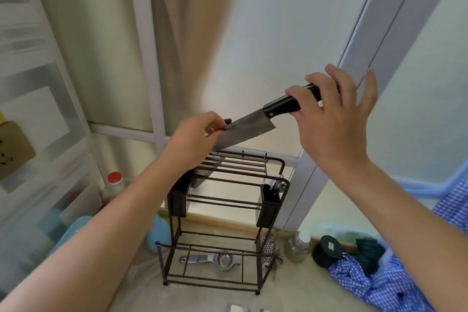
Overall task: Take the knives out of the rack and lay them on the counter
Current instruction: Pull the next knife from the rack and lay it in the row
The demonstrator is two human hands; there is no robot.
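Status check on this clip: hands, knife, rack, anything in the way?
Right hand gripping cleaver handle, left hand pinching the blade. Cleaver raised above the rack, not yet on the counter. Nothing blocking.

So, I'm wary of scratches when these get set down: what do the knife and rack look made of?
Knife: blade looks like dull, stained steel; handle glossy black, probably plastic, with a pale rivet. Rack: thin dark brown metal-looking rods, matte, likely coated.

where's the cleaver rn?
Head view, centre: the cleaver is in the air above the rack, handle in the right hand, left hand at the blade.
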